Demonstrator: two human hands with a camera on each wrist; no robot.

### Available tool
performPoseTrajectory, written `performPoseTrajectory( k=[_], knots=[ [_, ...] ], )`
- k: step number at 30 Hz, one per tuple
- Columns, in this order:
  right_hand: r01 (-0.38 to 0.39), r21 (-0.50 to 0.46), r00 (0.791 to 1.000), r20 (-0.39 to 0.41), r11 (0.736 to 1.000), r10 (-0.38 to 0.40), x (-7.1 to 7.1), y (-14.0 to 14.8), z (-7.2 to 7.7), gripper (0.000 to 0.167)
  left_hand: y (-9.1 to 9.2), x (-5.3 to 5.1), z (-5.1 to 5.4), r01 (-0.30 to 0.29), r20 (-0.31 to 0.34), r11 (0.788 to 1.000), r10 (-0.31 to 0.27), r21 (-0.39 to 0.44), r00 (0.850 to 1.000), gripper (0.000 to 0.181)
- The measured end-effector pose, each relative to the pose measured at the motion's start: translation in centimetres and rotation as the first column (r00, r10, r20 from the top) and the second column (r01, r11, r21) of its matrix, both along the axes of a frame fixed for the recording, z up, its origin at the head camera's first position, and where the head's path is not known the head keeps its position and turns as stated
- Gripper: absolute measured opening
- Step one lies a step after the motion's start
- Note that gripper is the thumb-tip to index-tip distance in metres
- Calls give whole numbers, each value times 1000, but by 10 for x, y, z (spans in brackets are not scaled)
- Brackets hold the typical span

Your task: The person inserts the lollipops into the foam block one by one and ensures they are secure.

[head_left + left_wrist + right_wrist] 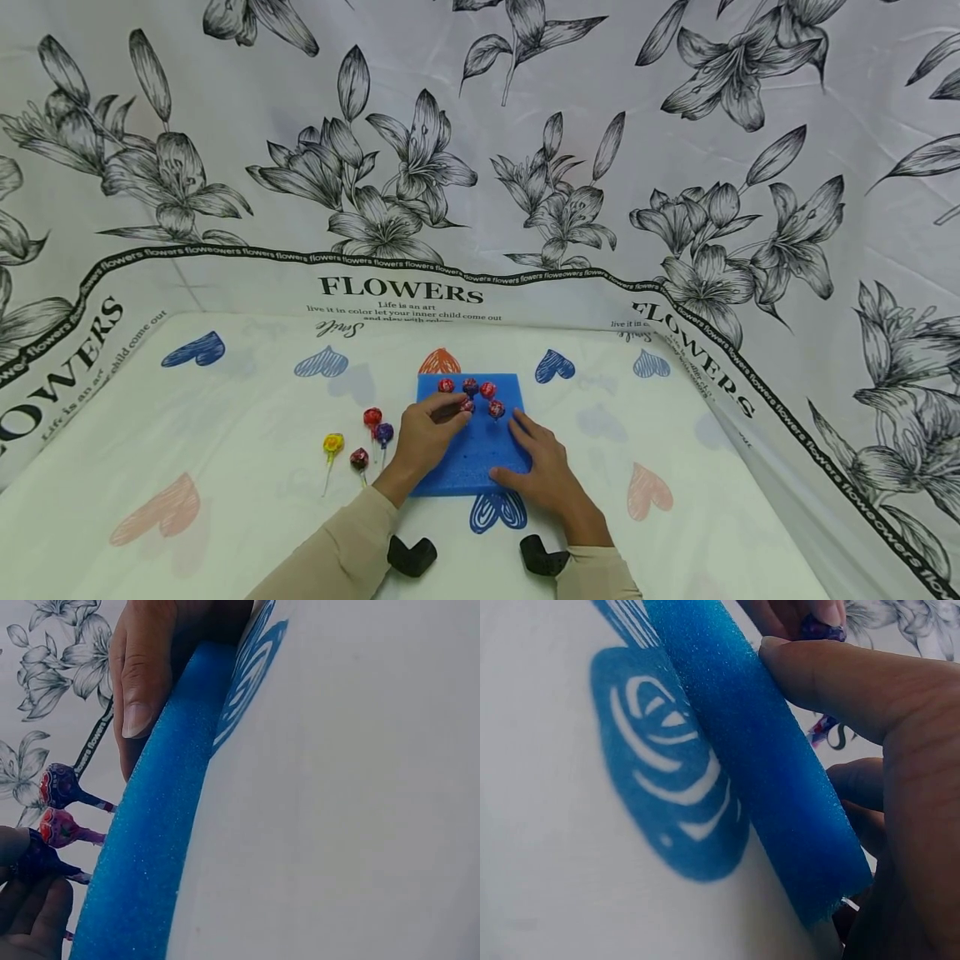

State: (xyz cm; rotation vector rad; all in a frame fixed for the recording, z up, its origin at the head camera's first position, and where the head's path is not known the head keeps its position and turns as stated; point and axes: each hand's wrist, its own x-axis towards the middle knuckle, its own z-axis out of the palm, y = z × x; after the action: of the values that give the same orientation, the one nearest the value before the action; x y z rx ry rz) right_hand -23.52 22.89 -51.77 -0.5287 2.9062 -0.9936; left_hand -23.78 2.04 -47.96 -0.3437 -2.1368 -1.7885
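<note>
A blue foam block (480, 467) lies on the table, with several wrapped lollipops standing in its far part. My left hand (426, 435) reaches over the block and pinches a dark-wrapped lollipop (37, 859) by its head. In the left wrist view this lollipop's stick meets the block's face. Beside it stand a pink lollipop (60, 827) and a dark red-and-blue lollipop (61, 787). My right hand (546, 467) rests on the block's right side, thumb and fingers spread; the right wrist view shows the thumb (832, 679) along its edge.
Left of the block lie a yellow lollipop (333, 445), a red lollipop (372, 417), a purple lollipop (384, 432) and a dark red lollipop (359, 459). The white tablecloth (247, 467) has printed hearts. A flower-printed curtain (525, 233) stands behind the table.
</note>
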Motion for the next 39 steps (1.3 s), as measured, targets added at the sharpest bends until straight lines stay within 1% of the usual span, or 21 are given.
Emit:
performPoseTrajectory(
  k=[6,8,10,14,18,21,25,27,28,30,31,33,35,38,39],
  knots=[
    [5,5,1000,7,1000,-5,-1,0,0,90,-2,-15,-28,-16,-17,1000,16,1,1000,27],
    [3,2,1000,9,1000,-3,-1,0,0,90,-2,-16,-32,-24,-21,1000,24,-7,999,27],
    [1,-1,1000,13,1000,-1,-1,0,0,90,-3,-16,-31,-35,-23,999,35,-14,999,27],
    [-14,-8,1000,6,1000,14,-2,0,1,89,-6,-14,-26,-59,-18,998,58,-21,998,27],
    [-23,-12,1000,0,1000,23,-2,-1,2,89,-10,-11,-21,-80,-36,996,79,-26,996,28],
    [-20,-13,1000,-5,1000,20,-1,-1,2,89,-11,-10,-18,-89,-44,996,88,-16,995,29],
    [-8,-20,1000,3,1000,8,0,0,1,89,-14,-6,-13,-93,-41,995,94,28,995,28],
    [-2,-26,1000,11,1000,2,2,0,-1,89,-15,-3,-9,-97,-35,994,99,45,994,28],
    [-1,-28,1000,15,1000,1,2,-1,-1,88,-16,0,-4,-102,-30,994,103,46,994,28],
    [0,-30,1000,13,1000,1,2,-1,-1,88,-18,8,9,-105,-33,993,106,44,994,28],
    [1,-31,1000,13,1000,0,2,-1,-1,88,-20,13,16,-105,-45,993,107,51,993,27],
    [3,-24,1000,17,1000,-3,2,-1,-1,88,-25,21,30,-101,-47,993,104,65,994,27],
    [1,-22,1000,16,1000,-1,2,-1,0,88,-31,29,44,-97,-73,992,103,84,992,26],
    [2,-21,1000,12,1000,-2,2,-2,3,88,-42,33,54,-97,-132,990,111,106,985,27],
    [2,-19,1000,5,1000,-2,2,-2,3,88,-46,33,57,-99,-164,989,117,111,979,28]
  ],
)
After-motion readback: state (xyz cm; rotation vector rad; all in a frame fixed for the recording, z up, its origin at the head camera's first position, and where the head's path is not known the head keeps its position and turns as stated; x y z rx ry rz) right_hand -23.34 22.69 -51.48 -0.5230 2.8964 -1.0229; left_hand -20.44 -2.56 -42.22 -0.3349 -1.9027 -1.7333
